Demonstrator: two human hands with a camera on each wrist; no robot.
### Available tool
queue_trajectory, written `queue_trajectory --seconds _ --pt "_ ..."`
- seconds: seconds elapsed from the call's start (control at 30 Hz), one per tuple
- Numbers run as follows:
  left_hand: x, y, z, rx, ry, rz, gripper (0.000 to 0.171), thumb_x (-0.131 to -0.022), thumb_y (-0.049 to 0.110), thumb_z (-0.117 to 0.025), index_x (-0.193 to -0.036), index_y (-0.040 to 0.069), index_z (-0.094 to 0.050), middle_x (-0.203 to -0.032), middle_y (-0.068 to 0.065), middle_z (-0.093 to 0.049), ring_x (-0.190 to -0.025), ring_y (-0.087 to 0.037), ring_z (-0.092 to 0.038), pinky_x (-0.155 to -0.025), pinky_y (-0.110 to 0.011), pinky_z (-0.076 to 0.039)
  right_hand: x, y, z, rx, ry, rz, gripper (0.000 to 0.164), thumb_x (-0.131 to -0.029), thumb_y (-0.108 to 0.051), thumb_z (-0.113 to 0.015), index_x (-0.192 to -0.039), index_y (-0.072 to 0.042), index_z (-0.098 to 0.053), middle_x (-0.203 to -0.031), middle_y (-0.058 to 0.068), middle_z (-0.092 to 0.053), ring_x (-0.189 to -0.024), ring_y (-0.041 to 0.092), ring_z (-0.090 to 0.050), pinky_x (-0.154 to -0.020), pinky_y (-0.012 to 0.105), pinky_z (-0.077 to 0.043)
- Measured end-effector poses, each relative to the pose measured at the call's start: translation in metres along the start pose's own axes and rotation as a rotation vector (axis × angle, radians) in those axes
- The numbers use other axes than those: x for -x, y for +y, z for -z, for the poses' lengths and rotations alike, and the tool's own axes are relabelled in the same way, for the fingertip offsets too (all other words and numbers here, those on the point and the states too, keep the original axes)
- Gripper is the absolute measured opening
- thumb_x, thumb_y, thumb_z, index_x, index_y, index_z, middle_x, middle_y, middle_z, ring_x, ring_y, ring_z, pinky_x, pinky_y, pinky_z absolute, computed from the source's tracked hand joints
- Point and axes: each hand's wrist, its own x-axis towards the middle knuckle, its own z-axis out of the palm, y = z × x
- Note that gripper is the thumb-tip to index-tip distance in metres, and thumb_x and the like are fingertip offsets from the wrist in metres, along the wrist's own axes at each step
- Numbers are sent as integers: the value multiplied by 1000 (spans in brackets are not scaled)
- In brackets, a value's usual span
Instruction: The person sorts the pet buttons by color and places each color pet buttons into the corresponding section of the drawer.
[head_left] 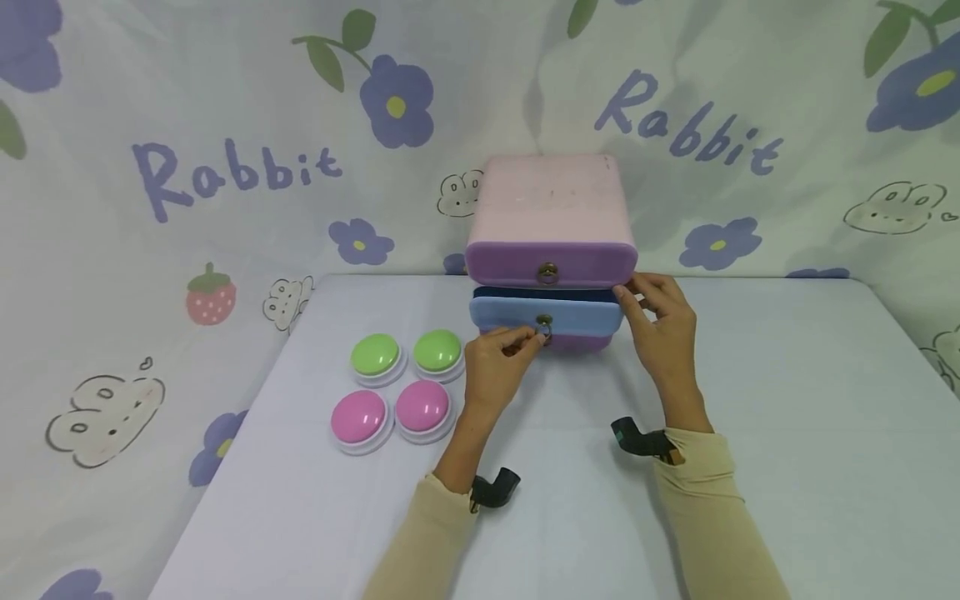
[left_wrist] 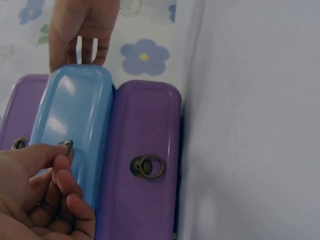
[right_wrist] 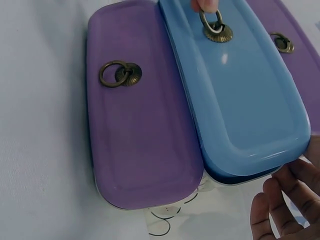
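A small cabinet [head_left: 551,200] with a pink top has a purple upper drawer [head_left: 588,265], a blue middle drawer [head_left: 585,317] and a purple lower drawer [head_left: 585,342]. The blue drawer is slid part way out, with a dark gap showing above its front. My left hand [head_left: 495,371] pinches the brass ring [right_wrist: 202,20] on this drawer between thumb and fingertips. At the cabinet's right side is my right hand [head_left: 663,333], its thumb by the blue drawer's end and its fingers reaching along the side, partly hidden in the head view.
Left of the cabinet, two green push buttons [head_left: 375,356] and two pink push buttons [head_left: 422,407] with white bases stand on the white table [head_left: 787,417]. A patterned cloth [head_left: 247,83] hangs right behind the cabinet.
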Motion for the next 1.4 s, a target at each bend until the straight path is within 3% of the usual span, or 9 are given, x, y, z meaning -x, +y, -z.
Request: queue_trajectory --seconds 0.43,0.83,1.0,1.4 --pt "18 7 9 37 -24 14 11 -79 20 -73 -84 11 -74 -69 4 -62 -63 -8 -54 -57 -21 -46 2 0 0 28 -12 -42 34 -85 -31 -65 -118 -21 -64 -105 -4 -58 -100 10 -52 -80 34 -44" --pt "33 9 18 64 -51 9 15 -79 22 -73 -87 10 -74 -71 4 -63 -66 -9 -56 -60 -23 -49 1 2 0 -11 -11 -32 34 -84 -21 -68 -117 -17 -64 -106 2 -59 -98 13 -53 -76 23 -42" --pt "39 11 20 55 -61 15 14 -79 23 -73 -86 10 -74 -71 4 -62 -65 -9 -56 -60 -23 -50 2 3 0 3 -5 -31 34 -85 -27 -67 -117 -17 -64 -105 -2 -59 -97 8 -53 -76 18 -42" --pt "54 15 25 49 -95 32 14 -80 22 -72 -89 10 -74 -72 7 -62 -67 -7 -57 -62 -23 -50 4 0 1 42 -12 -53 36 -85 -35 -65 -118 -22 -63 -106 -7 -57 -98 6 -51 -78 20 -42"
